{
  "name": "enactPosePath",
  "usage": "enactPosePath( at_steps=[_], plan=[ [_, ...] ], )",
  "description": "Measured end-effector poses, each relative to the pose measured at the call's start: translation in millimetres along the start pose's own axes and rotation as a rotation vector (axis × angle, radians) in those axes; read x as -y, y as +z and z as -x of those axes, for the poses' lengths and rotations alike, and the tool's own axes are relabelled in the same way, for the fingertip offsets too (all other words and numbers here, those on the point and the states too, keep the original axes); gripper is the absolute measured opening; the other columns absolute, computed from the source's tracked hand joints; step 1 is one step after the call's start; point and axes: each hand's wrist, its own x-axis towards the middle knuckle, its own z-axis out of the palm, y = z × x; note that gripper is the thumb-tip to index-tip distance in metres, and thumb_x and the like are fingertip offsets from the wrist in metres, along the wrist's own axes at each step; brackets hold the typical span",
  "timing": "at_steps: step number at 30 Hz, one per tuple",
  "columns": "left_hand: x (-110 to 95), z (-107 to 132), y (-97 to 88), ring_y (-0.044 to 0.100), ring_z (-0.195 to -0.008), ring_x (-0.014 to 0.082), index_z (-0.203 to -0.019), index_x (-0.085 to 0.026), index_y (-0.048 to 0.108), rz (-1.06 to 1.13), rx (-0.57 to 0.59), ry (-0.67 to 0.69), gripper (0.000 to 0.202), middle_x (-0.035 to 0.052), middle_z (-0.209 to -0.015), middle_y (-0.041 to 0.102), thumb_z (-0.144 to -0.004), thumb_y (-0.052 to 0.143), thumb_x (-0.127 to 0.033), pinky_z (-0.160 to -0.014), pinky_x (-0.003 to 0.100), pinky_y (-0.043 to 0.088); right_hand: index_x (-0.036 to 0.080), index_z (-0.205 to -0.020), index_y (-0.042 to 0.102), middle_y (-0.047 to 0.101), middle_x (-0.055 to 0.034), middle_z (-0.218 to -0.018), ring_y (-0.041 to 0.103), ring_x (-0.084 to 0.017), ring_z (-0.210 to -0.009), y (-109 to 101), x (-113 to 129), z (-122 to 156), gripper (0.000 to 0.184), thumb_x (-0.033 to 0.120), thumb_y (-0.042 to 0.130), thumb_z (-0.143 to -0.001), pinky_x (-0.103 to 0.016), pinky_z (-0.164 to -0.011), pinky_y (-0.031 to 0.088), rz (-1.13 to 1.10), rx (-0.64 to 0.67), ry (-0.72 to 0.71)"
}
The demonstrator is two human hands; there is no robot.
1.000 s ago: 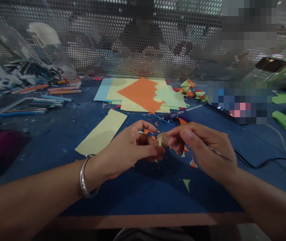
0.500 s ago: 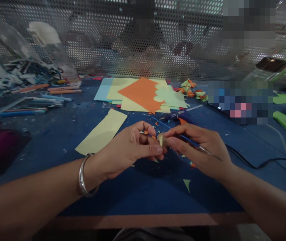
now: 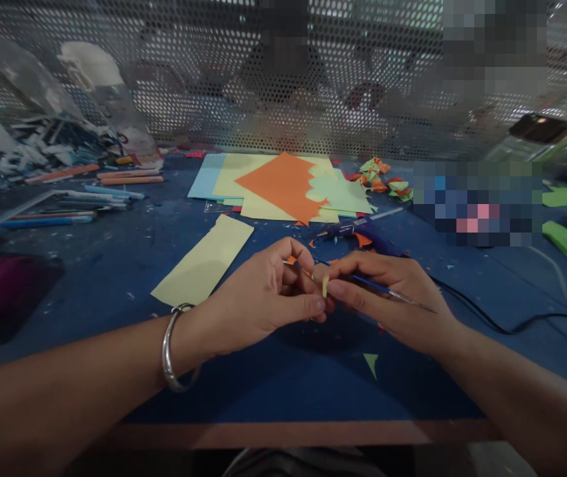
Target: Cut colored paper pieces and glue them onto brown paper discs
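My left hand (image 3: 263,298), with a silver bangle (image 3: 170,348) on the wrist, pinches a small pale yellow paper piece (image 3: 324,285) between thumb and fingers. My right hand (image 3: 387,295) meets it from the right and also pinches the piece, while a thin blue pen-like tool (image 3: 377,286) lies gripped across its fingers. Both hands hover just above the blue table (image 3: 273,384), near its front edge. Orange and green paper scraps (image 3: 371,362) lie scattered under and around them.
A yellow paper strip (image 3: 206,262) lies left of the hands. Stacked coloured sheets (image 3: 283,185) sit behind, with folded paper pieces (image 3: 383,179) beside them. Pens and pencils (image 3: 85,199) lie at far left, a magenta case (image 3: 0,285) at left, a black cable (image 3: 512,324) at right. A perforated metal screen (image 3: 283,79) closes the back.
My right hand has turned and slid its fingers along the tool, and the paper piece now shows edge-on. The left hand barely moved.
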Motion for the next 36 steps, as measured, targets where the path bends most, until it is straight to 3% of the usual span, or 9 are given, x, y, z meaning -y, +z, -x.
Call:
enactPosePath(
  at_steps=[8, 14, 18, 26, 29, 36],
  plan=[
    [0.2, -0.5, -0.2, 0.068, -0.073, 0.0086, -0.096, -0.021, 0.047, -0.076, 0.027, 0.016, 0.03, -0.0041, -0.078, 0.071, -0.084, 0.073, -0.012, -0.074, 0.023, 0.052, 0.021, -0.08, 0.073, 0.072, 0.0037, -0.074, 0.062, -0.007, -0.064, -0.2, -1.4, 1.9, 0.017, 0.027, 0.067, -0.095, -0.019, -0.063, 0.047, 0.019, 0.012, -0.027],
    [2.1, -1.1, -0.4, 0.067, -0.072, 0.0087, -0.095, -0.021, 0.048, -0.097, -0.055, 0.014, 0.031, -0.0037, -0.078, 0.07, -0.083, 0.076, -0.019, -0.068, 0.021, 0.05, 0.02, -0.081, 0.074, 0.069, 0.0037, -0.07, 0.06, -0.008, -0.061, -0.1, -2.4, 1.5, 0.016, 0.03, 0.069, -0.093, -0.02, -0.062, 0.047, 0.082, -0.016, -0.04],
    [2.6, -1.9, 1.4, 0.065, -0.067, 0.008, -0.093, -0.021, 0.047, -0.076, -0.096, 0.001, 0.034, -0.005, -0.072, 0.069, -0.08, 0.077, -0.014, -0.062, 0.019, 0.048, 0.02, -0.082, 0.074, 0.07, 0.0036, -0.072, 0.06, -0.006, -0.061, 1.9, -1.5, 1.1, 0.015, 0.029, 0.069, -0.093, -0.018, -0.062, 0.048, 0.083, -0.018, -0.049],
    [-3.7, -4.9, -2.0, 0.059, -0.059, 0.006, -0.095, -0.02, 0.049, 0.07, -0.172, -0.12, 0.035, -0.0048, -0.068, 0.067, -0.079, 0.08, -0.015, -0.058, 0.017, 0.042, 0.024, -0.096, 0.078, 0.072, 0.0008, -0.073, 0.065, -0.009, -0.061, -1.5, -9.7, 11.6, 0.027, 0.036, 0.055, -0.103, -0.019, -0.056, 0.052, -0.212, -0.139, -0.006],
    [-6.1, -7.0, -4.6, 0.058, -0.063, 0.0054, -0.097, -0.016, 0.055, 0.148, -0.2, -0.166, 0.031, -0.0019, -0.074, 0.068, -0.079, 0.081, -0.017, -0.06, 0.017, 0.043, 0.026, -0.098, 0.078, 0.073, 0.0003, -0.074, 0.066, -0.011, -0.061, -4.3, -13.7, 14.7, 0.028, 0.036, 0.053, -0.104, -0.021, -0.055, 0.053, -0.348, -0.123, -0.028],
    [-8.7, -4.8, -4.8, 0.061, -0.064, 0.0048, -0.099, -0.014, 0.064, 0.202, -0.201, -0.186, 0.025, 0.0007, -0.08, 0.071, -0.08, 0.081, -0.015, -0.061, 0.016, 0.044, 0.022, -0.093, 0.079, 0.074, -0.0021, -0.07, 0.068, -0.011, -0.06, -5.7, -14.5, 10.9, 0.029, 0.038, 0.057, -0.102, -0.021, -0.054, 0.053, -0.438, -0.062, 0.04]
  ],
)
